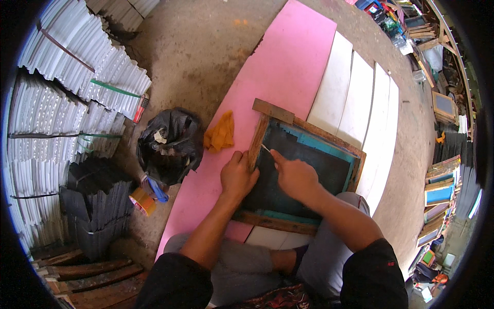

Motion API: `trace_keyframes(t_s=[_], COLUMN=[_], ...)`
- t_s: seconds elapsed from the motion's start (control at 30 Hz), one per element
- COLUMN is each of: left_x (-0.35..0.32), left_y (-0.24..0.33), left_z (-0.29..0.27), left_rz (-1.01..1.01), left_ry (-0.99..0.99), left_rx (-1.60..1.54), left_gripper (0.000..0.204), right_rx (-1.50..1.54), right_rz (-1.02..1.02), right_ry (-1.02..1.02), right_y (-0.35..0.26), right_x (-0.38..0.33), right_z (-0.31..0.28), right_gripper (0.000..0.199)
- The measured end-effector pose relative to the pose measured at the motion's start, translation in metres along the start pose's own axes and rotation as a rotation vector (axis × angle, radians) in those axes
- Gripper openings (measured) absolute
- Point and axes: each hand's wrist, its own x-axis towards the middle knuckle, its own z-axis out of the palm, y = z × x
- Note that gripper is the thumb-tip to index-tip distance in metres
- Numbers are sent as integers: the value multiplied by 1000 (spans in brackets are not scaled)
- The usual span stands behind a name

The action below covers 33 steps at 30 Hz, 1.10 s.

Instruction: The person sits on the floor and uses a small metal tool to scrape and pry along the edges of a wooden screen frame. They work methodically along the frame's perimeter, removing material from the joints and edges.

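Observation:
A wooden-framed printing screen [357,177] with dark mesh and teal borders lies tilted across my lap and the boards before me. My left hand [239,177] is closed around the frame's left bar, its fingers partly hidden. In my right hand [297,179] is a thin pale stick [265,148], pinched between thumb and fingers. The stick's far end points to the mesh's upper left corner, beside the wood; whether it touches is too small to tell. A flat wooden piece [272,109] lies at the frame's upper left corner. An orange cloth [220,133] rests just left of the frame.
Under the screen lie a pink board [288,56] and white panels [337,77]. To the left are a black plastic bag [172,136], a tape roll [142,201], stacked white sheets [46,110] and a black stack [98,190]. More frames [440,190] stand along the right.

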Motion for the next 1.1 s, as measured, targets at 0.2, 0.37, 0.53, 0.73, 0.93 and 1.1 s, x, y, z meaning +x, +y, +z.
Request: trace_keyframes(t_s=[0.2,0.37,0.53,0.73,0.93,1.1], left_x=[2,4,3,9,-10,-17], left_y=[-2,1,-2,2,18,0], left_z=[-1,-5,-4,-7,-22,1], left_rz=[16,-40,-6,-47,-133,-33], left_ry=[-9,-54,-38,-121,-101,-58], left_rx=[32,18,-14,39,98,92], left_gripper=[56,57,55,51,48,41], right_rx=[95,314,464,522,49,108], right_rz=[27,-137,-230,38,144,158], right_ry=[-56,88,202,73,252,322], right_y=[-1,37,51,24,-19,-31], right_x=[-5,4,8,-4,-20,-44], right_z=[-7,30,56,43,48,52], right_gripper=[45,42,46,46,42,42])
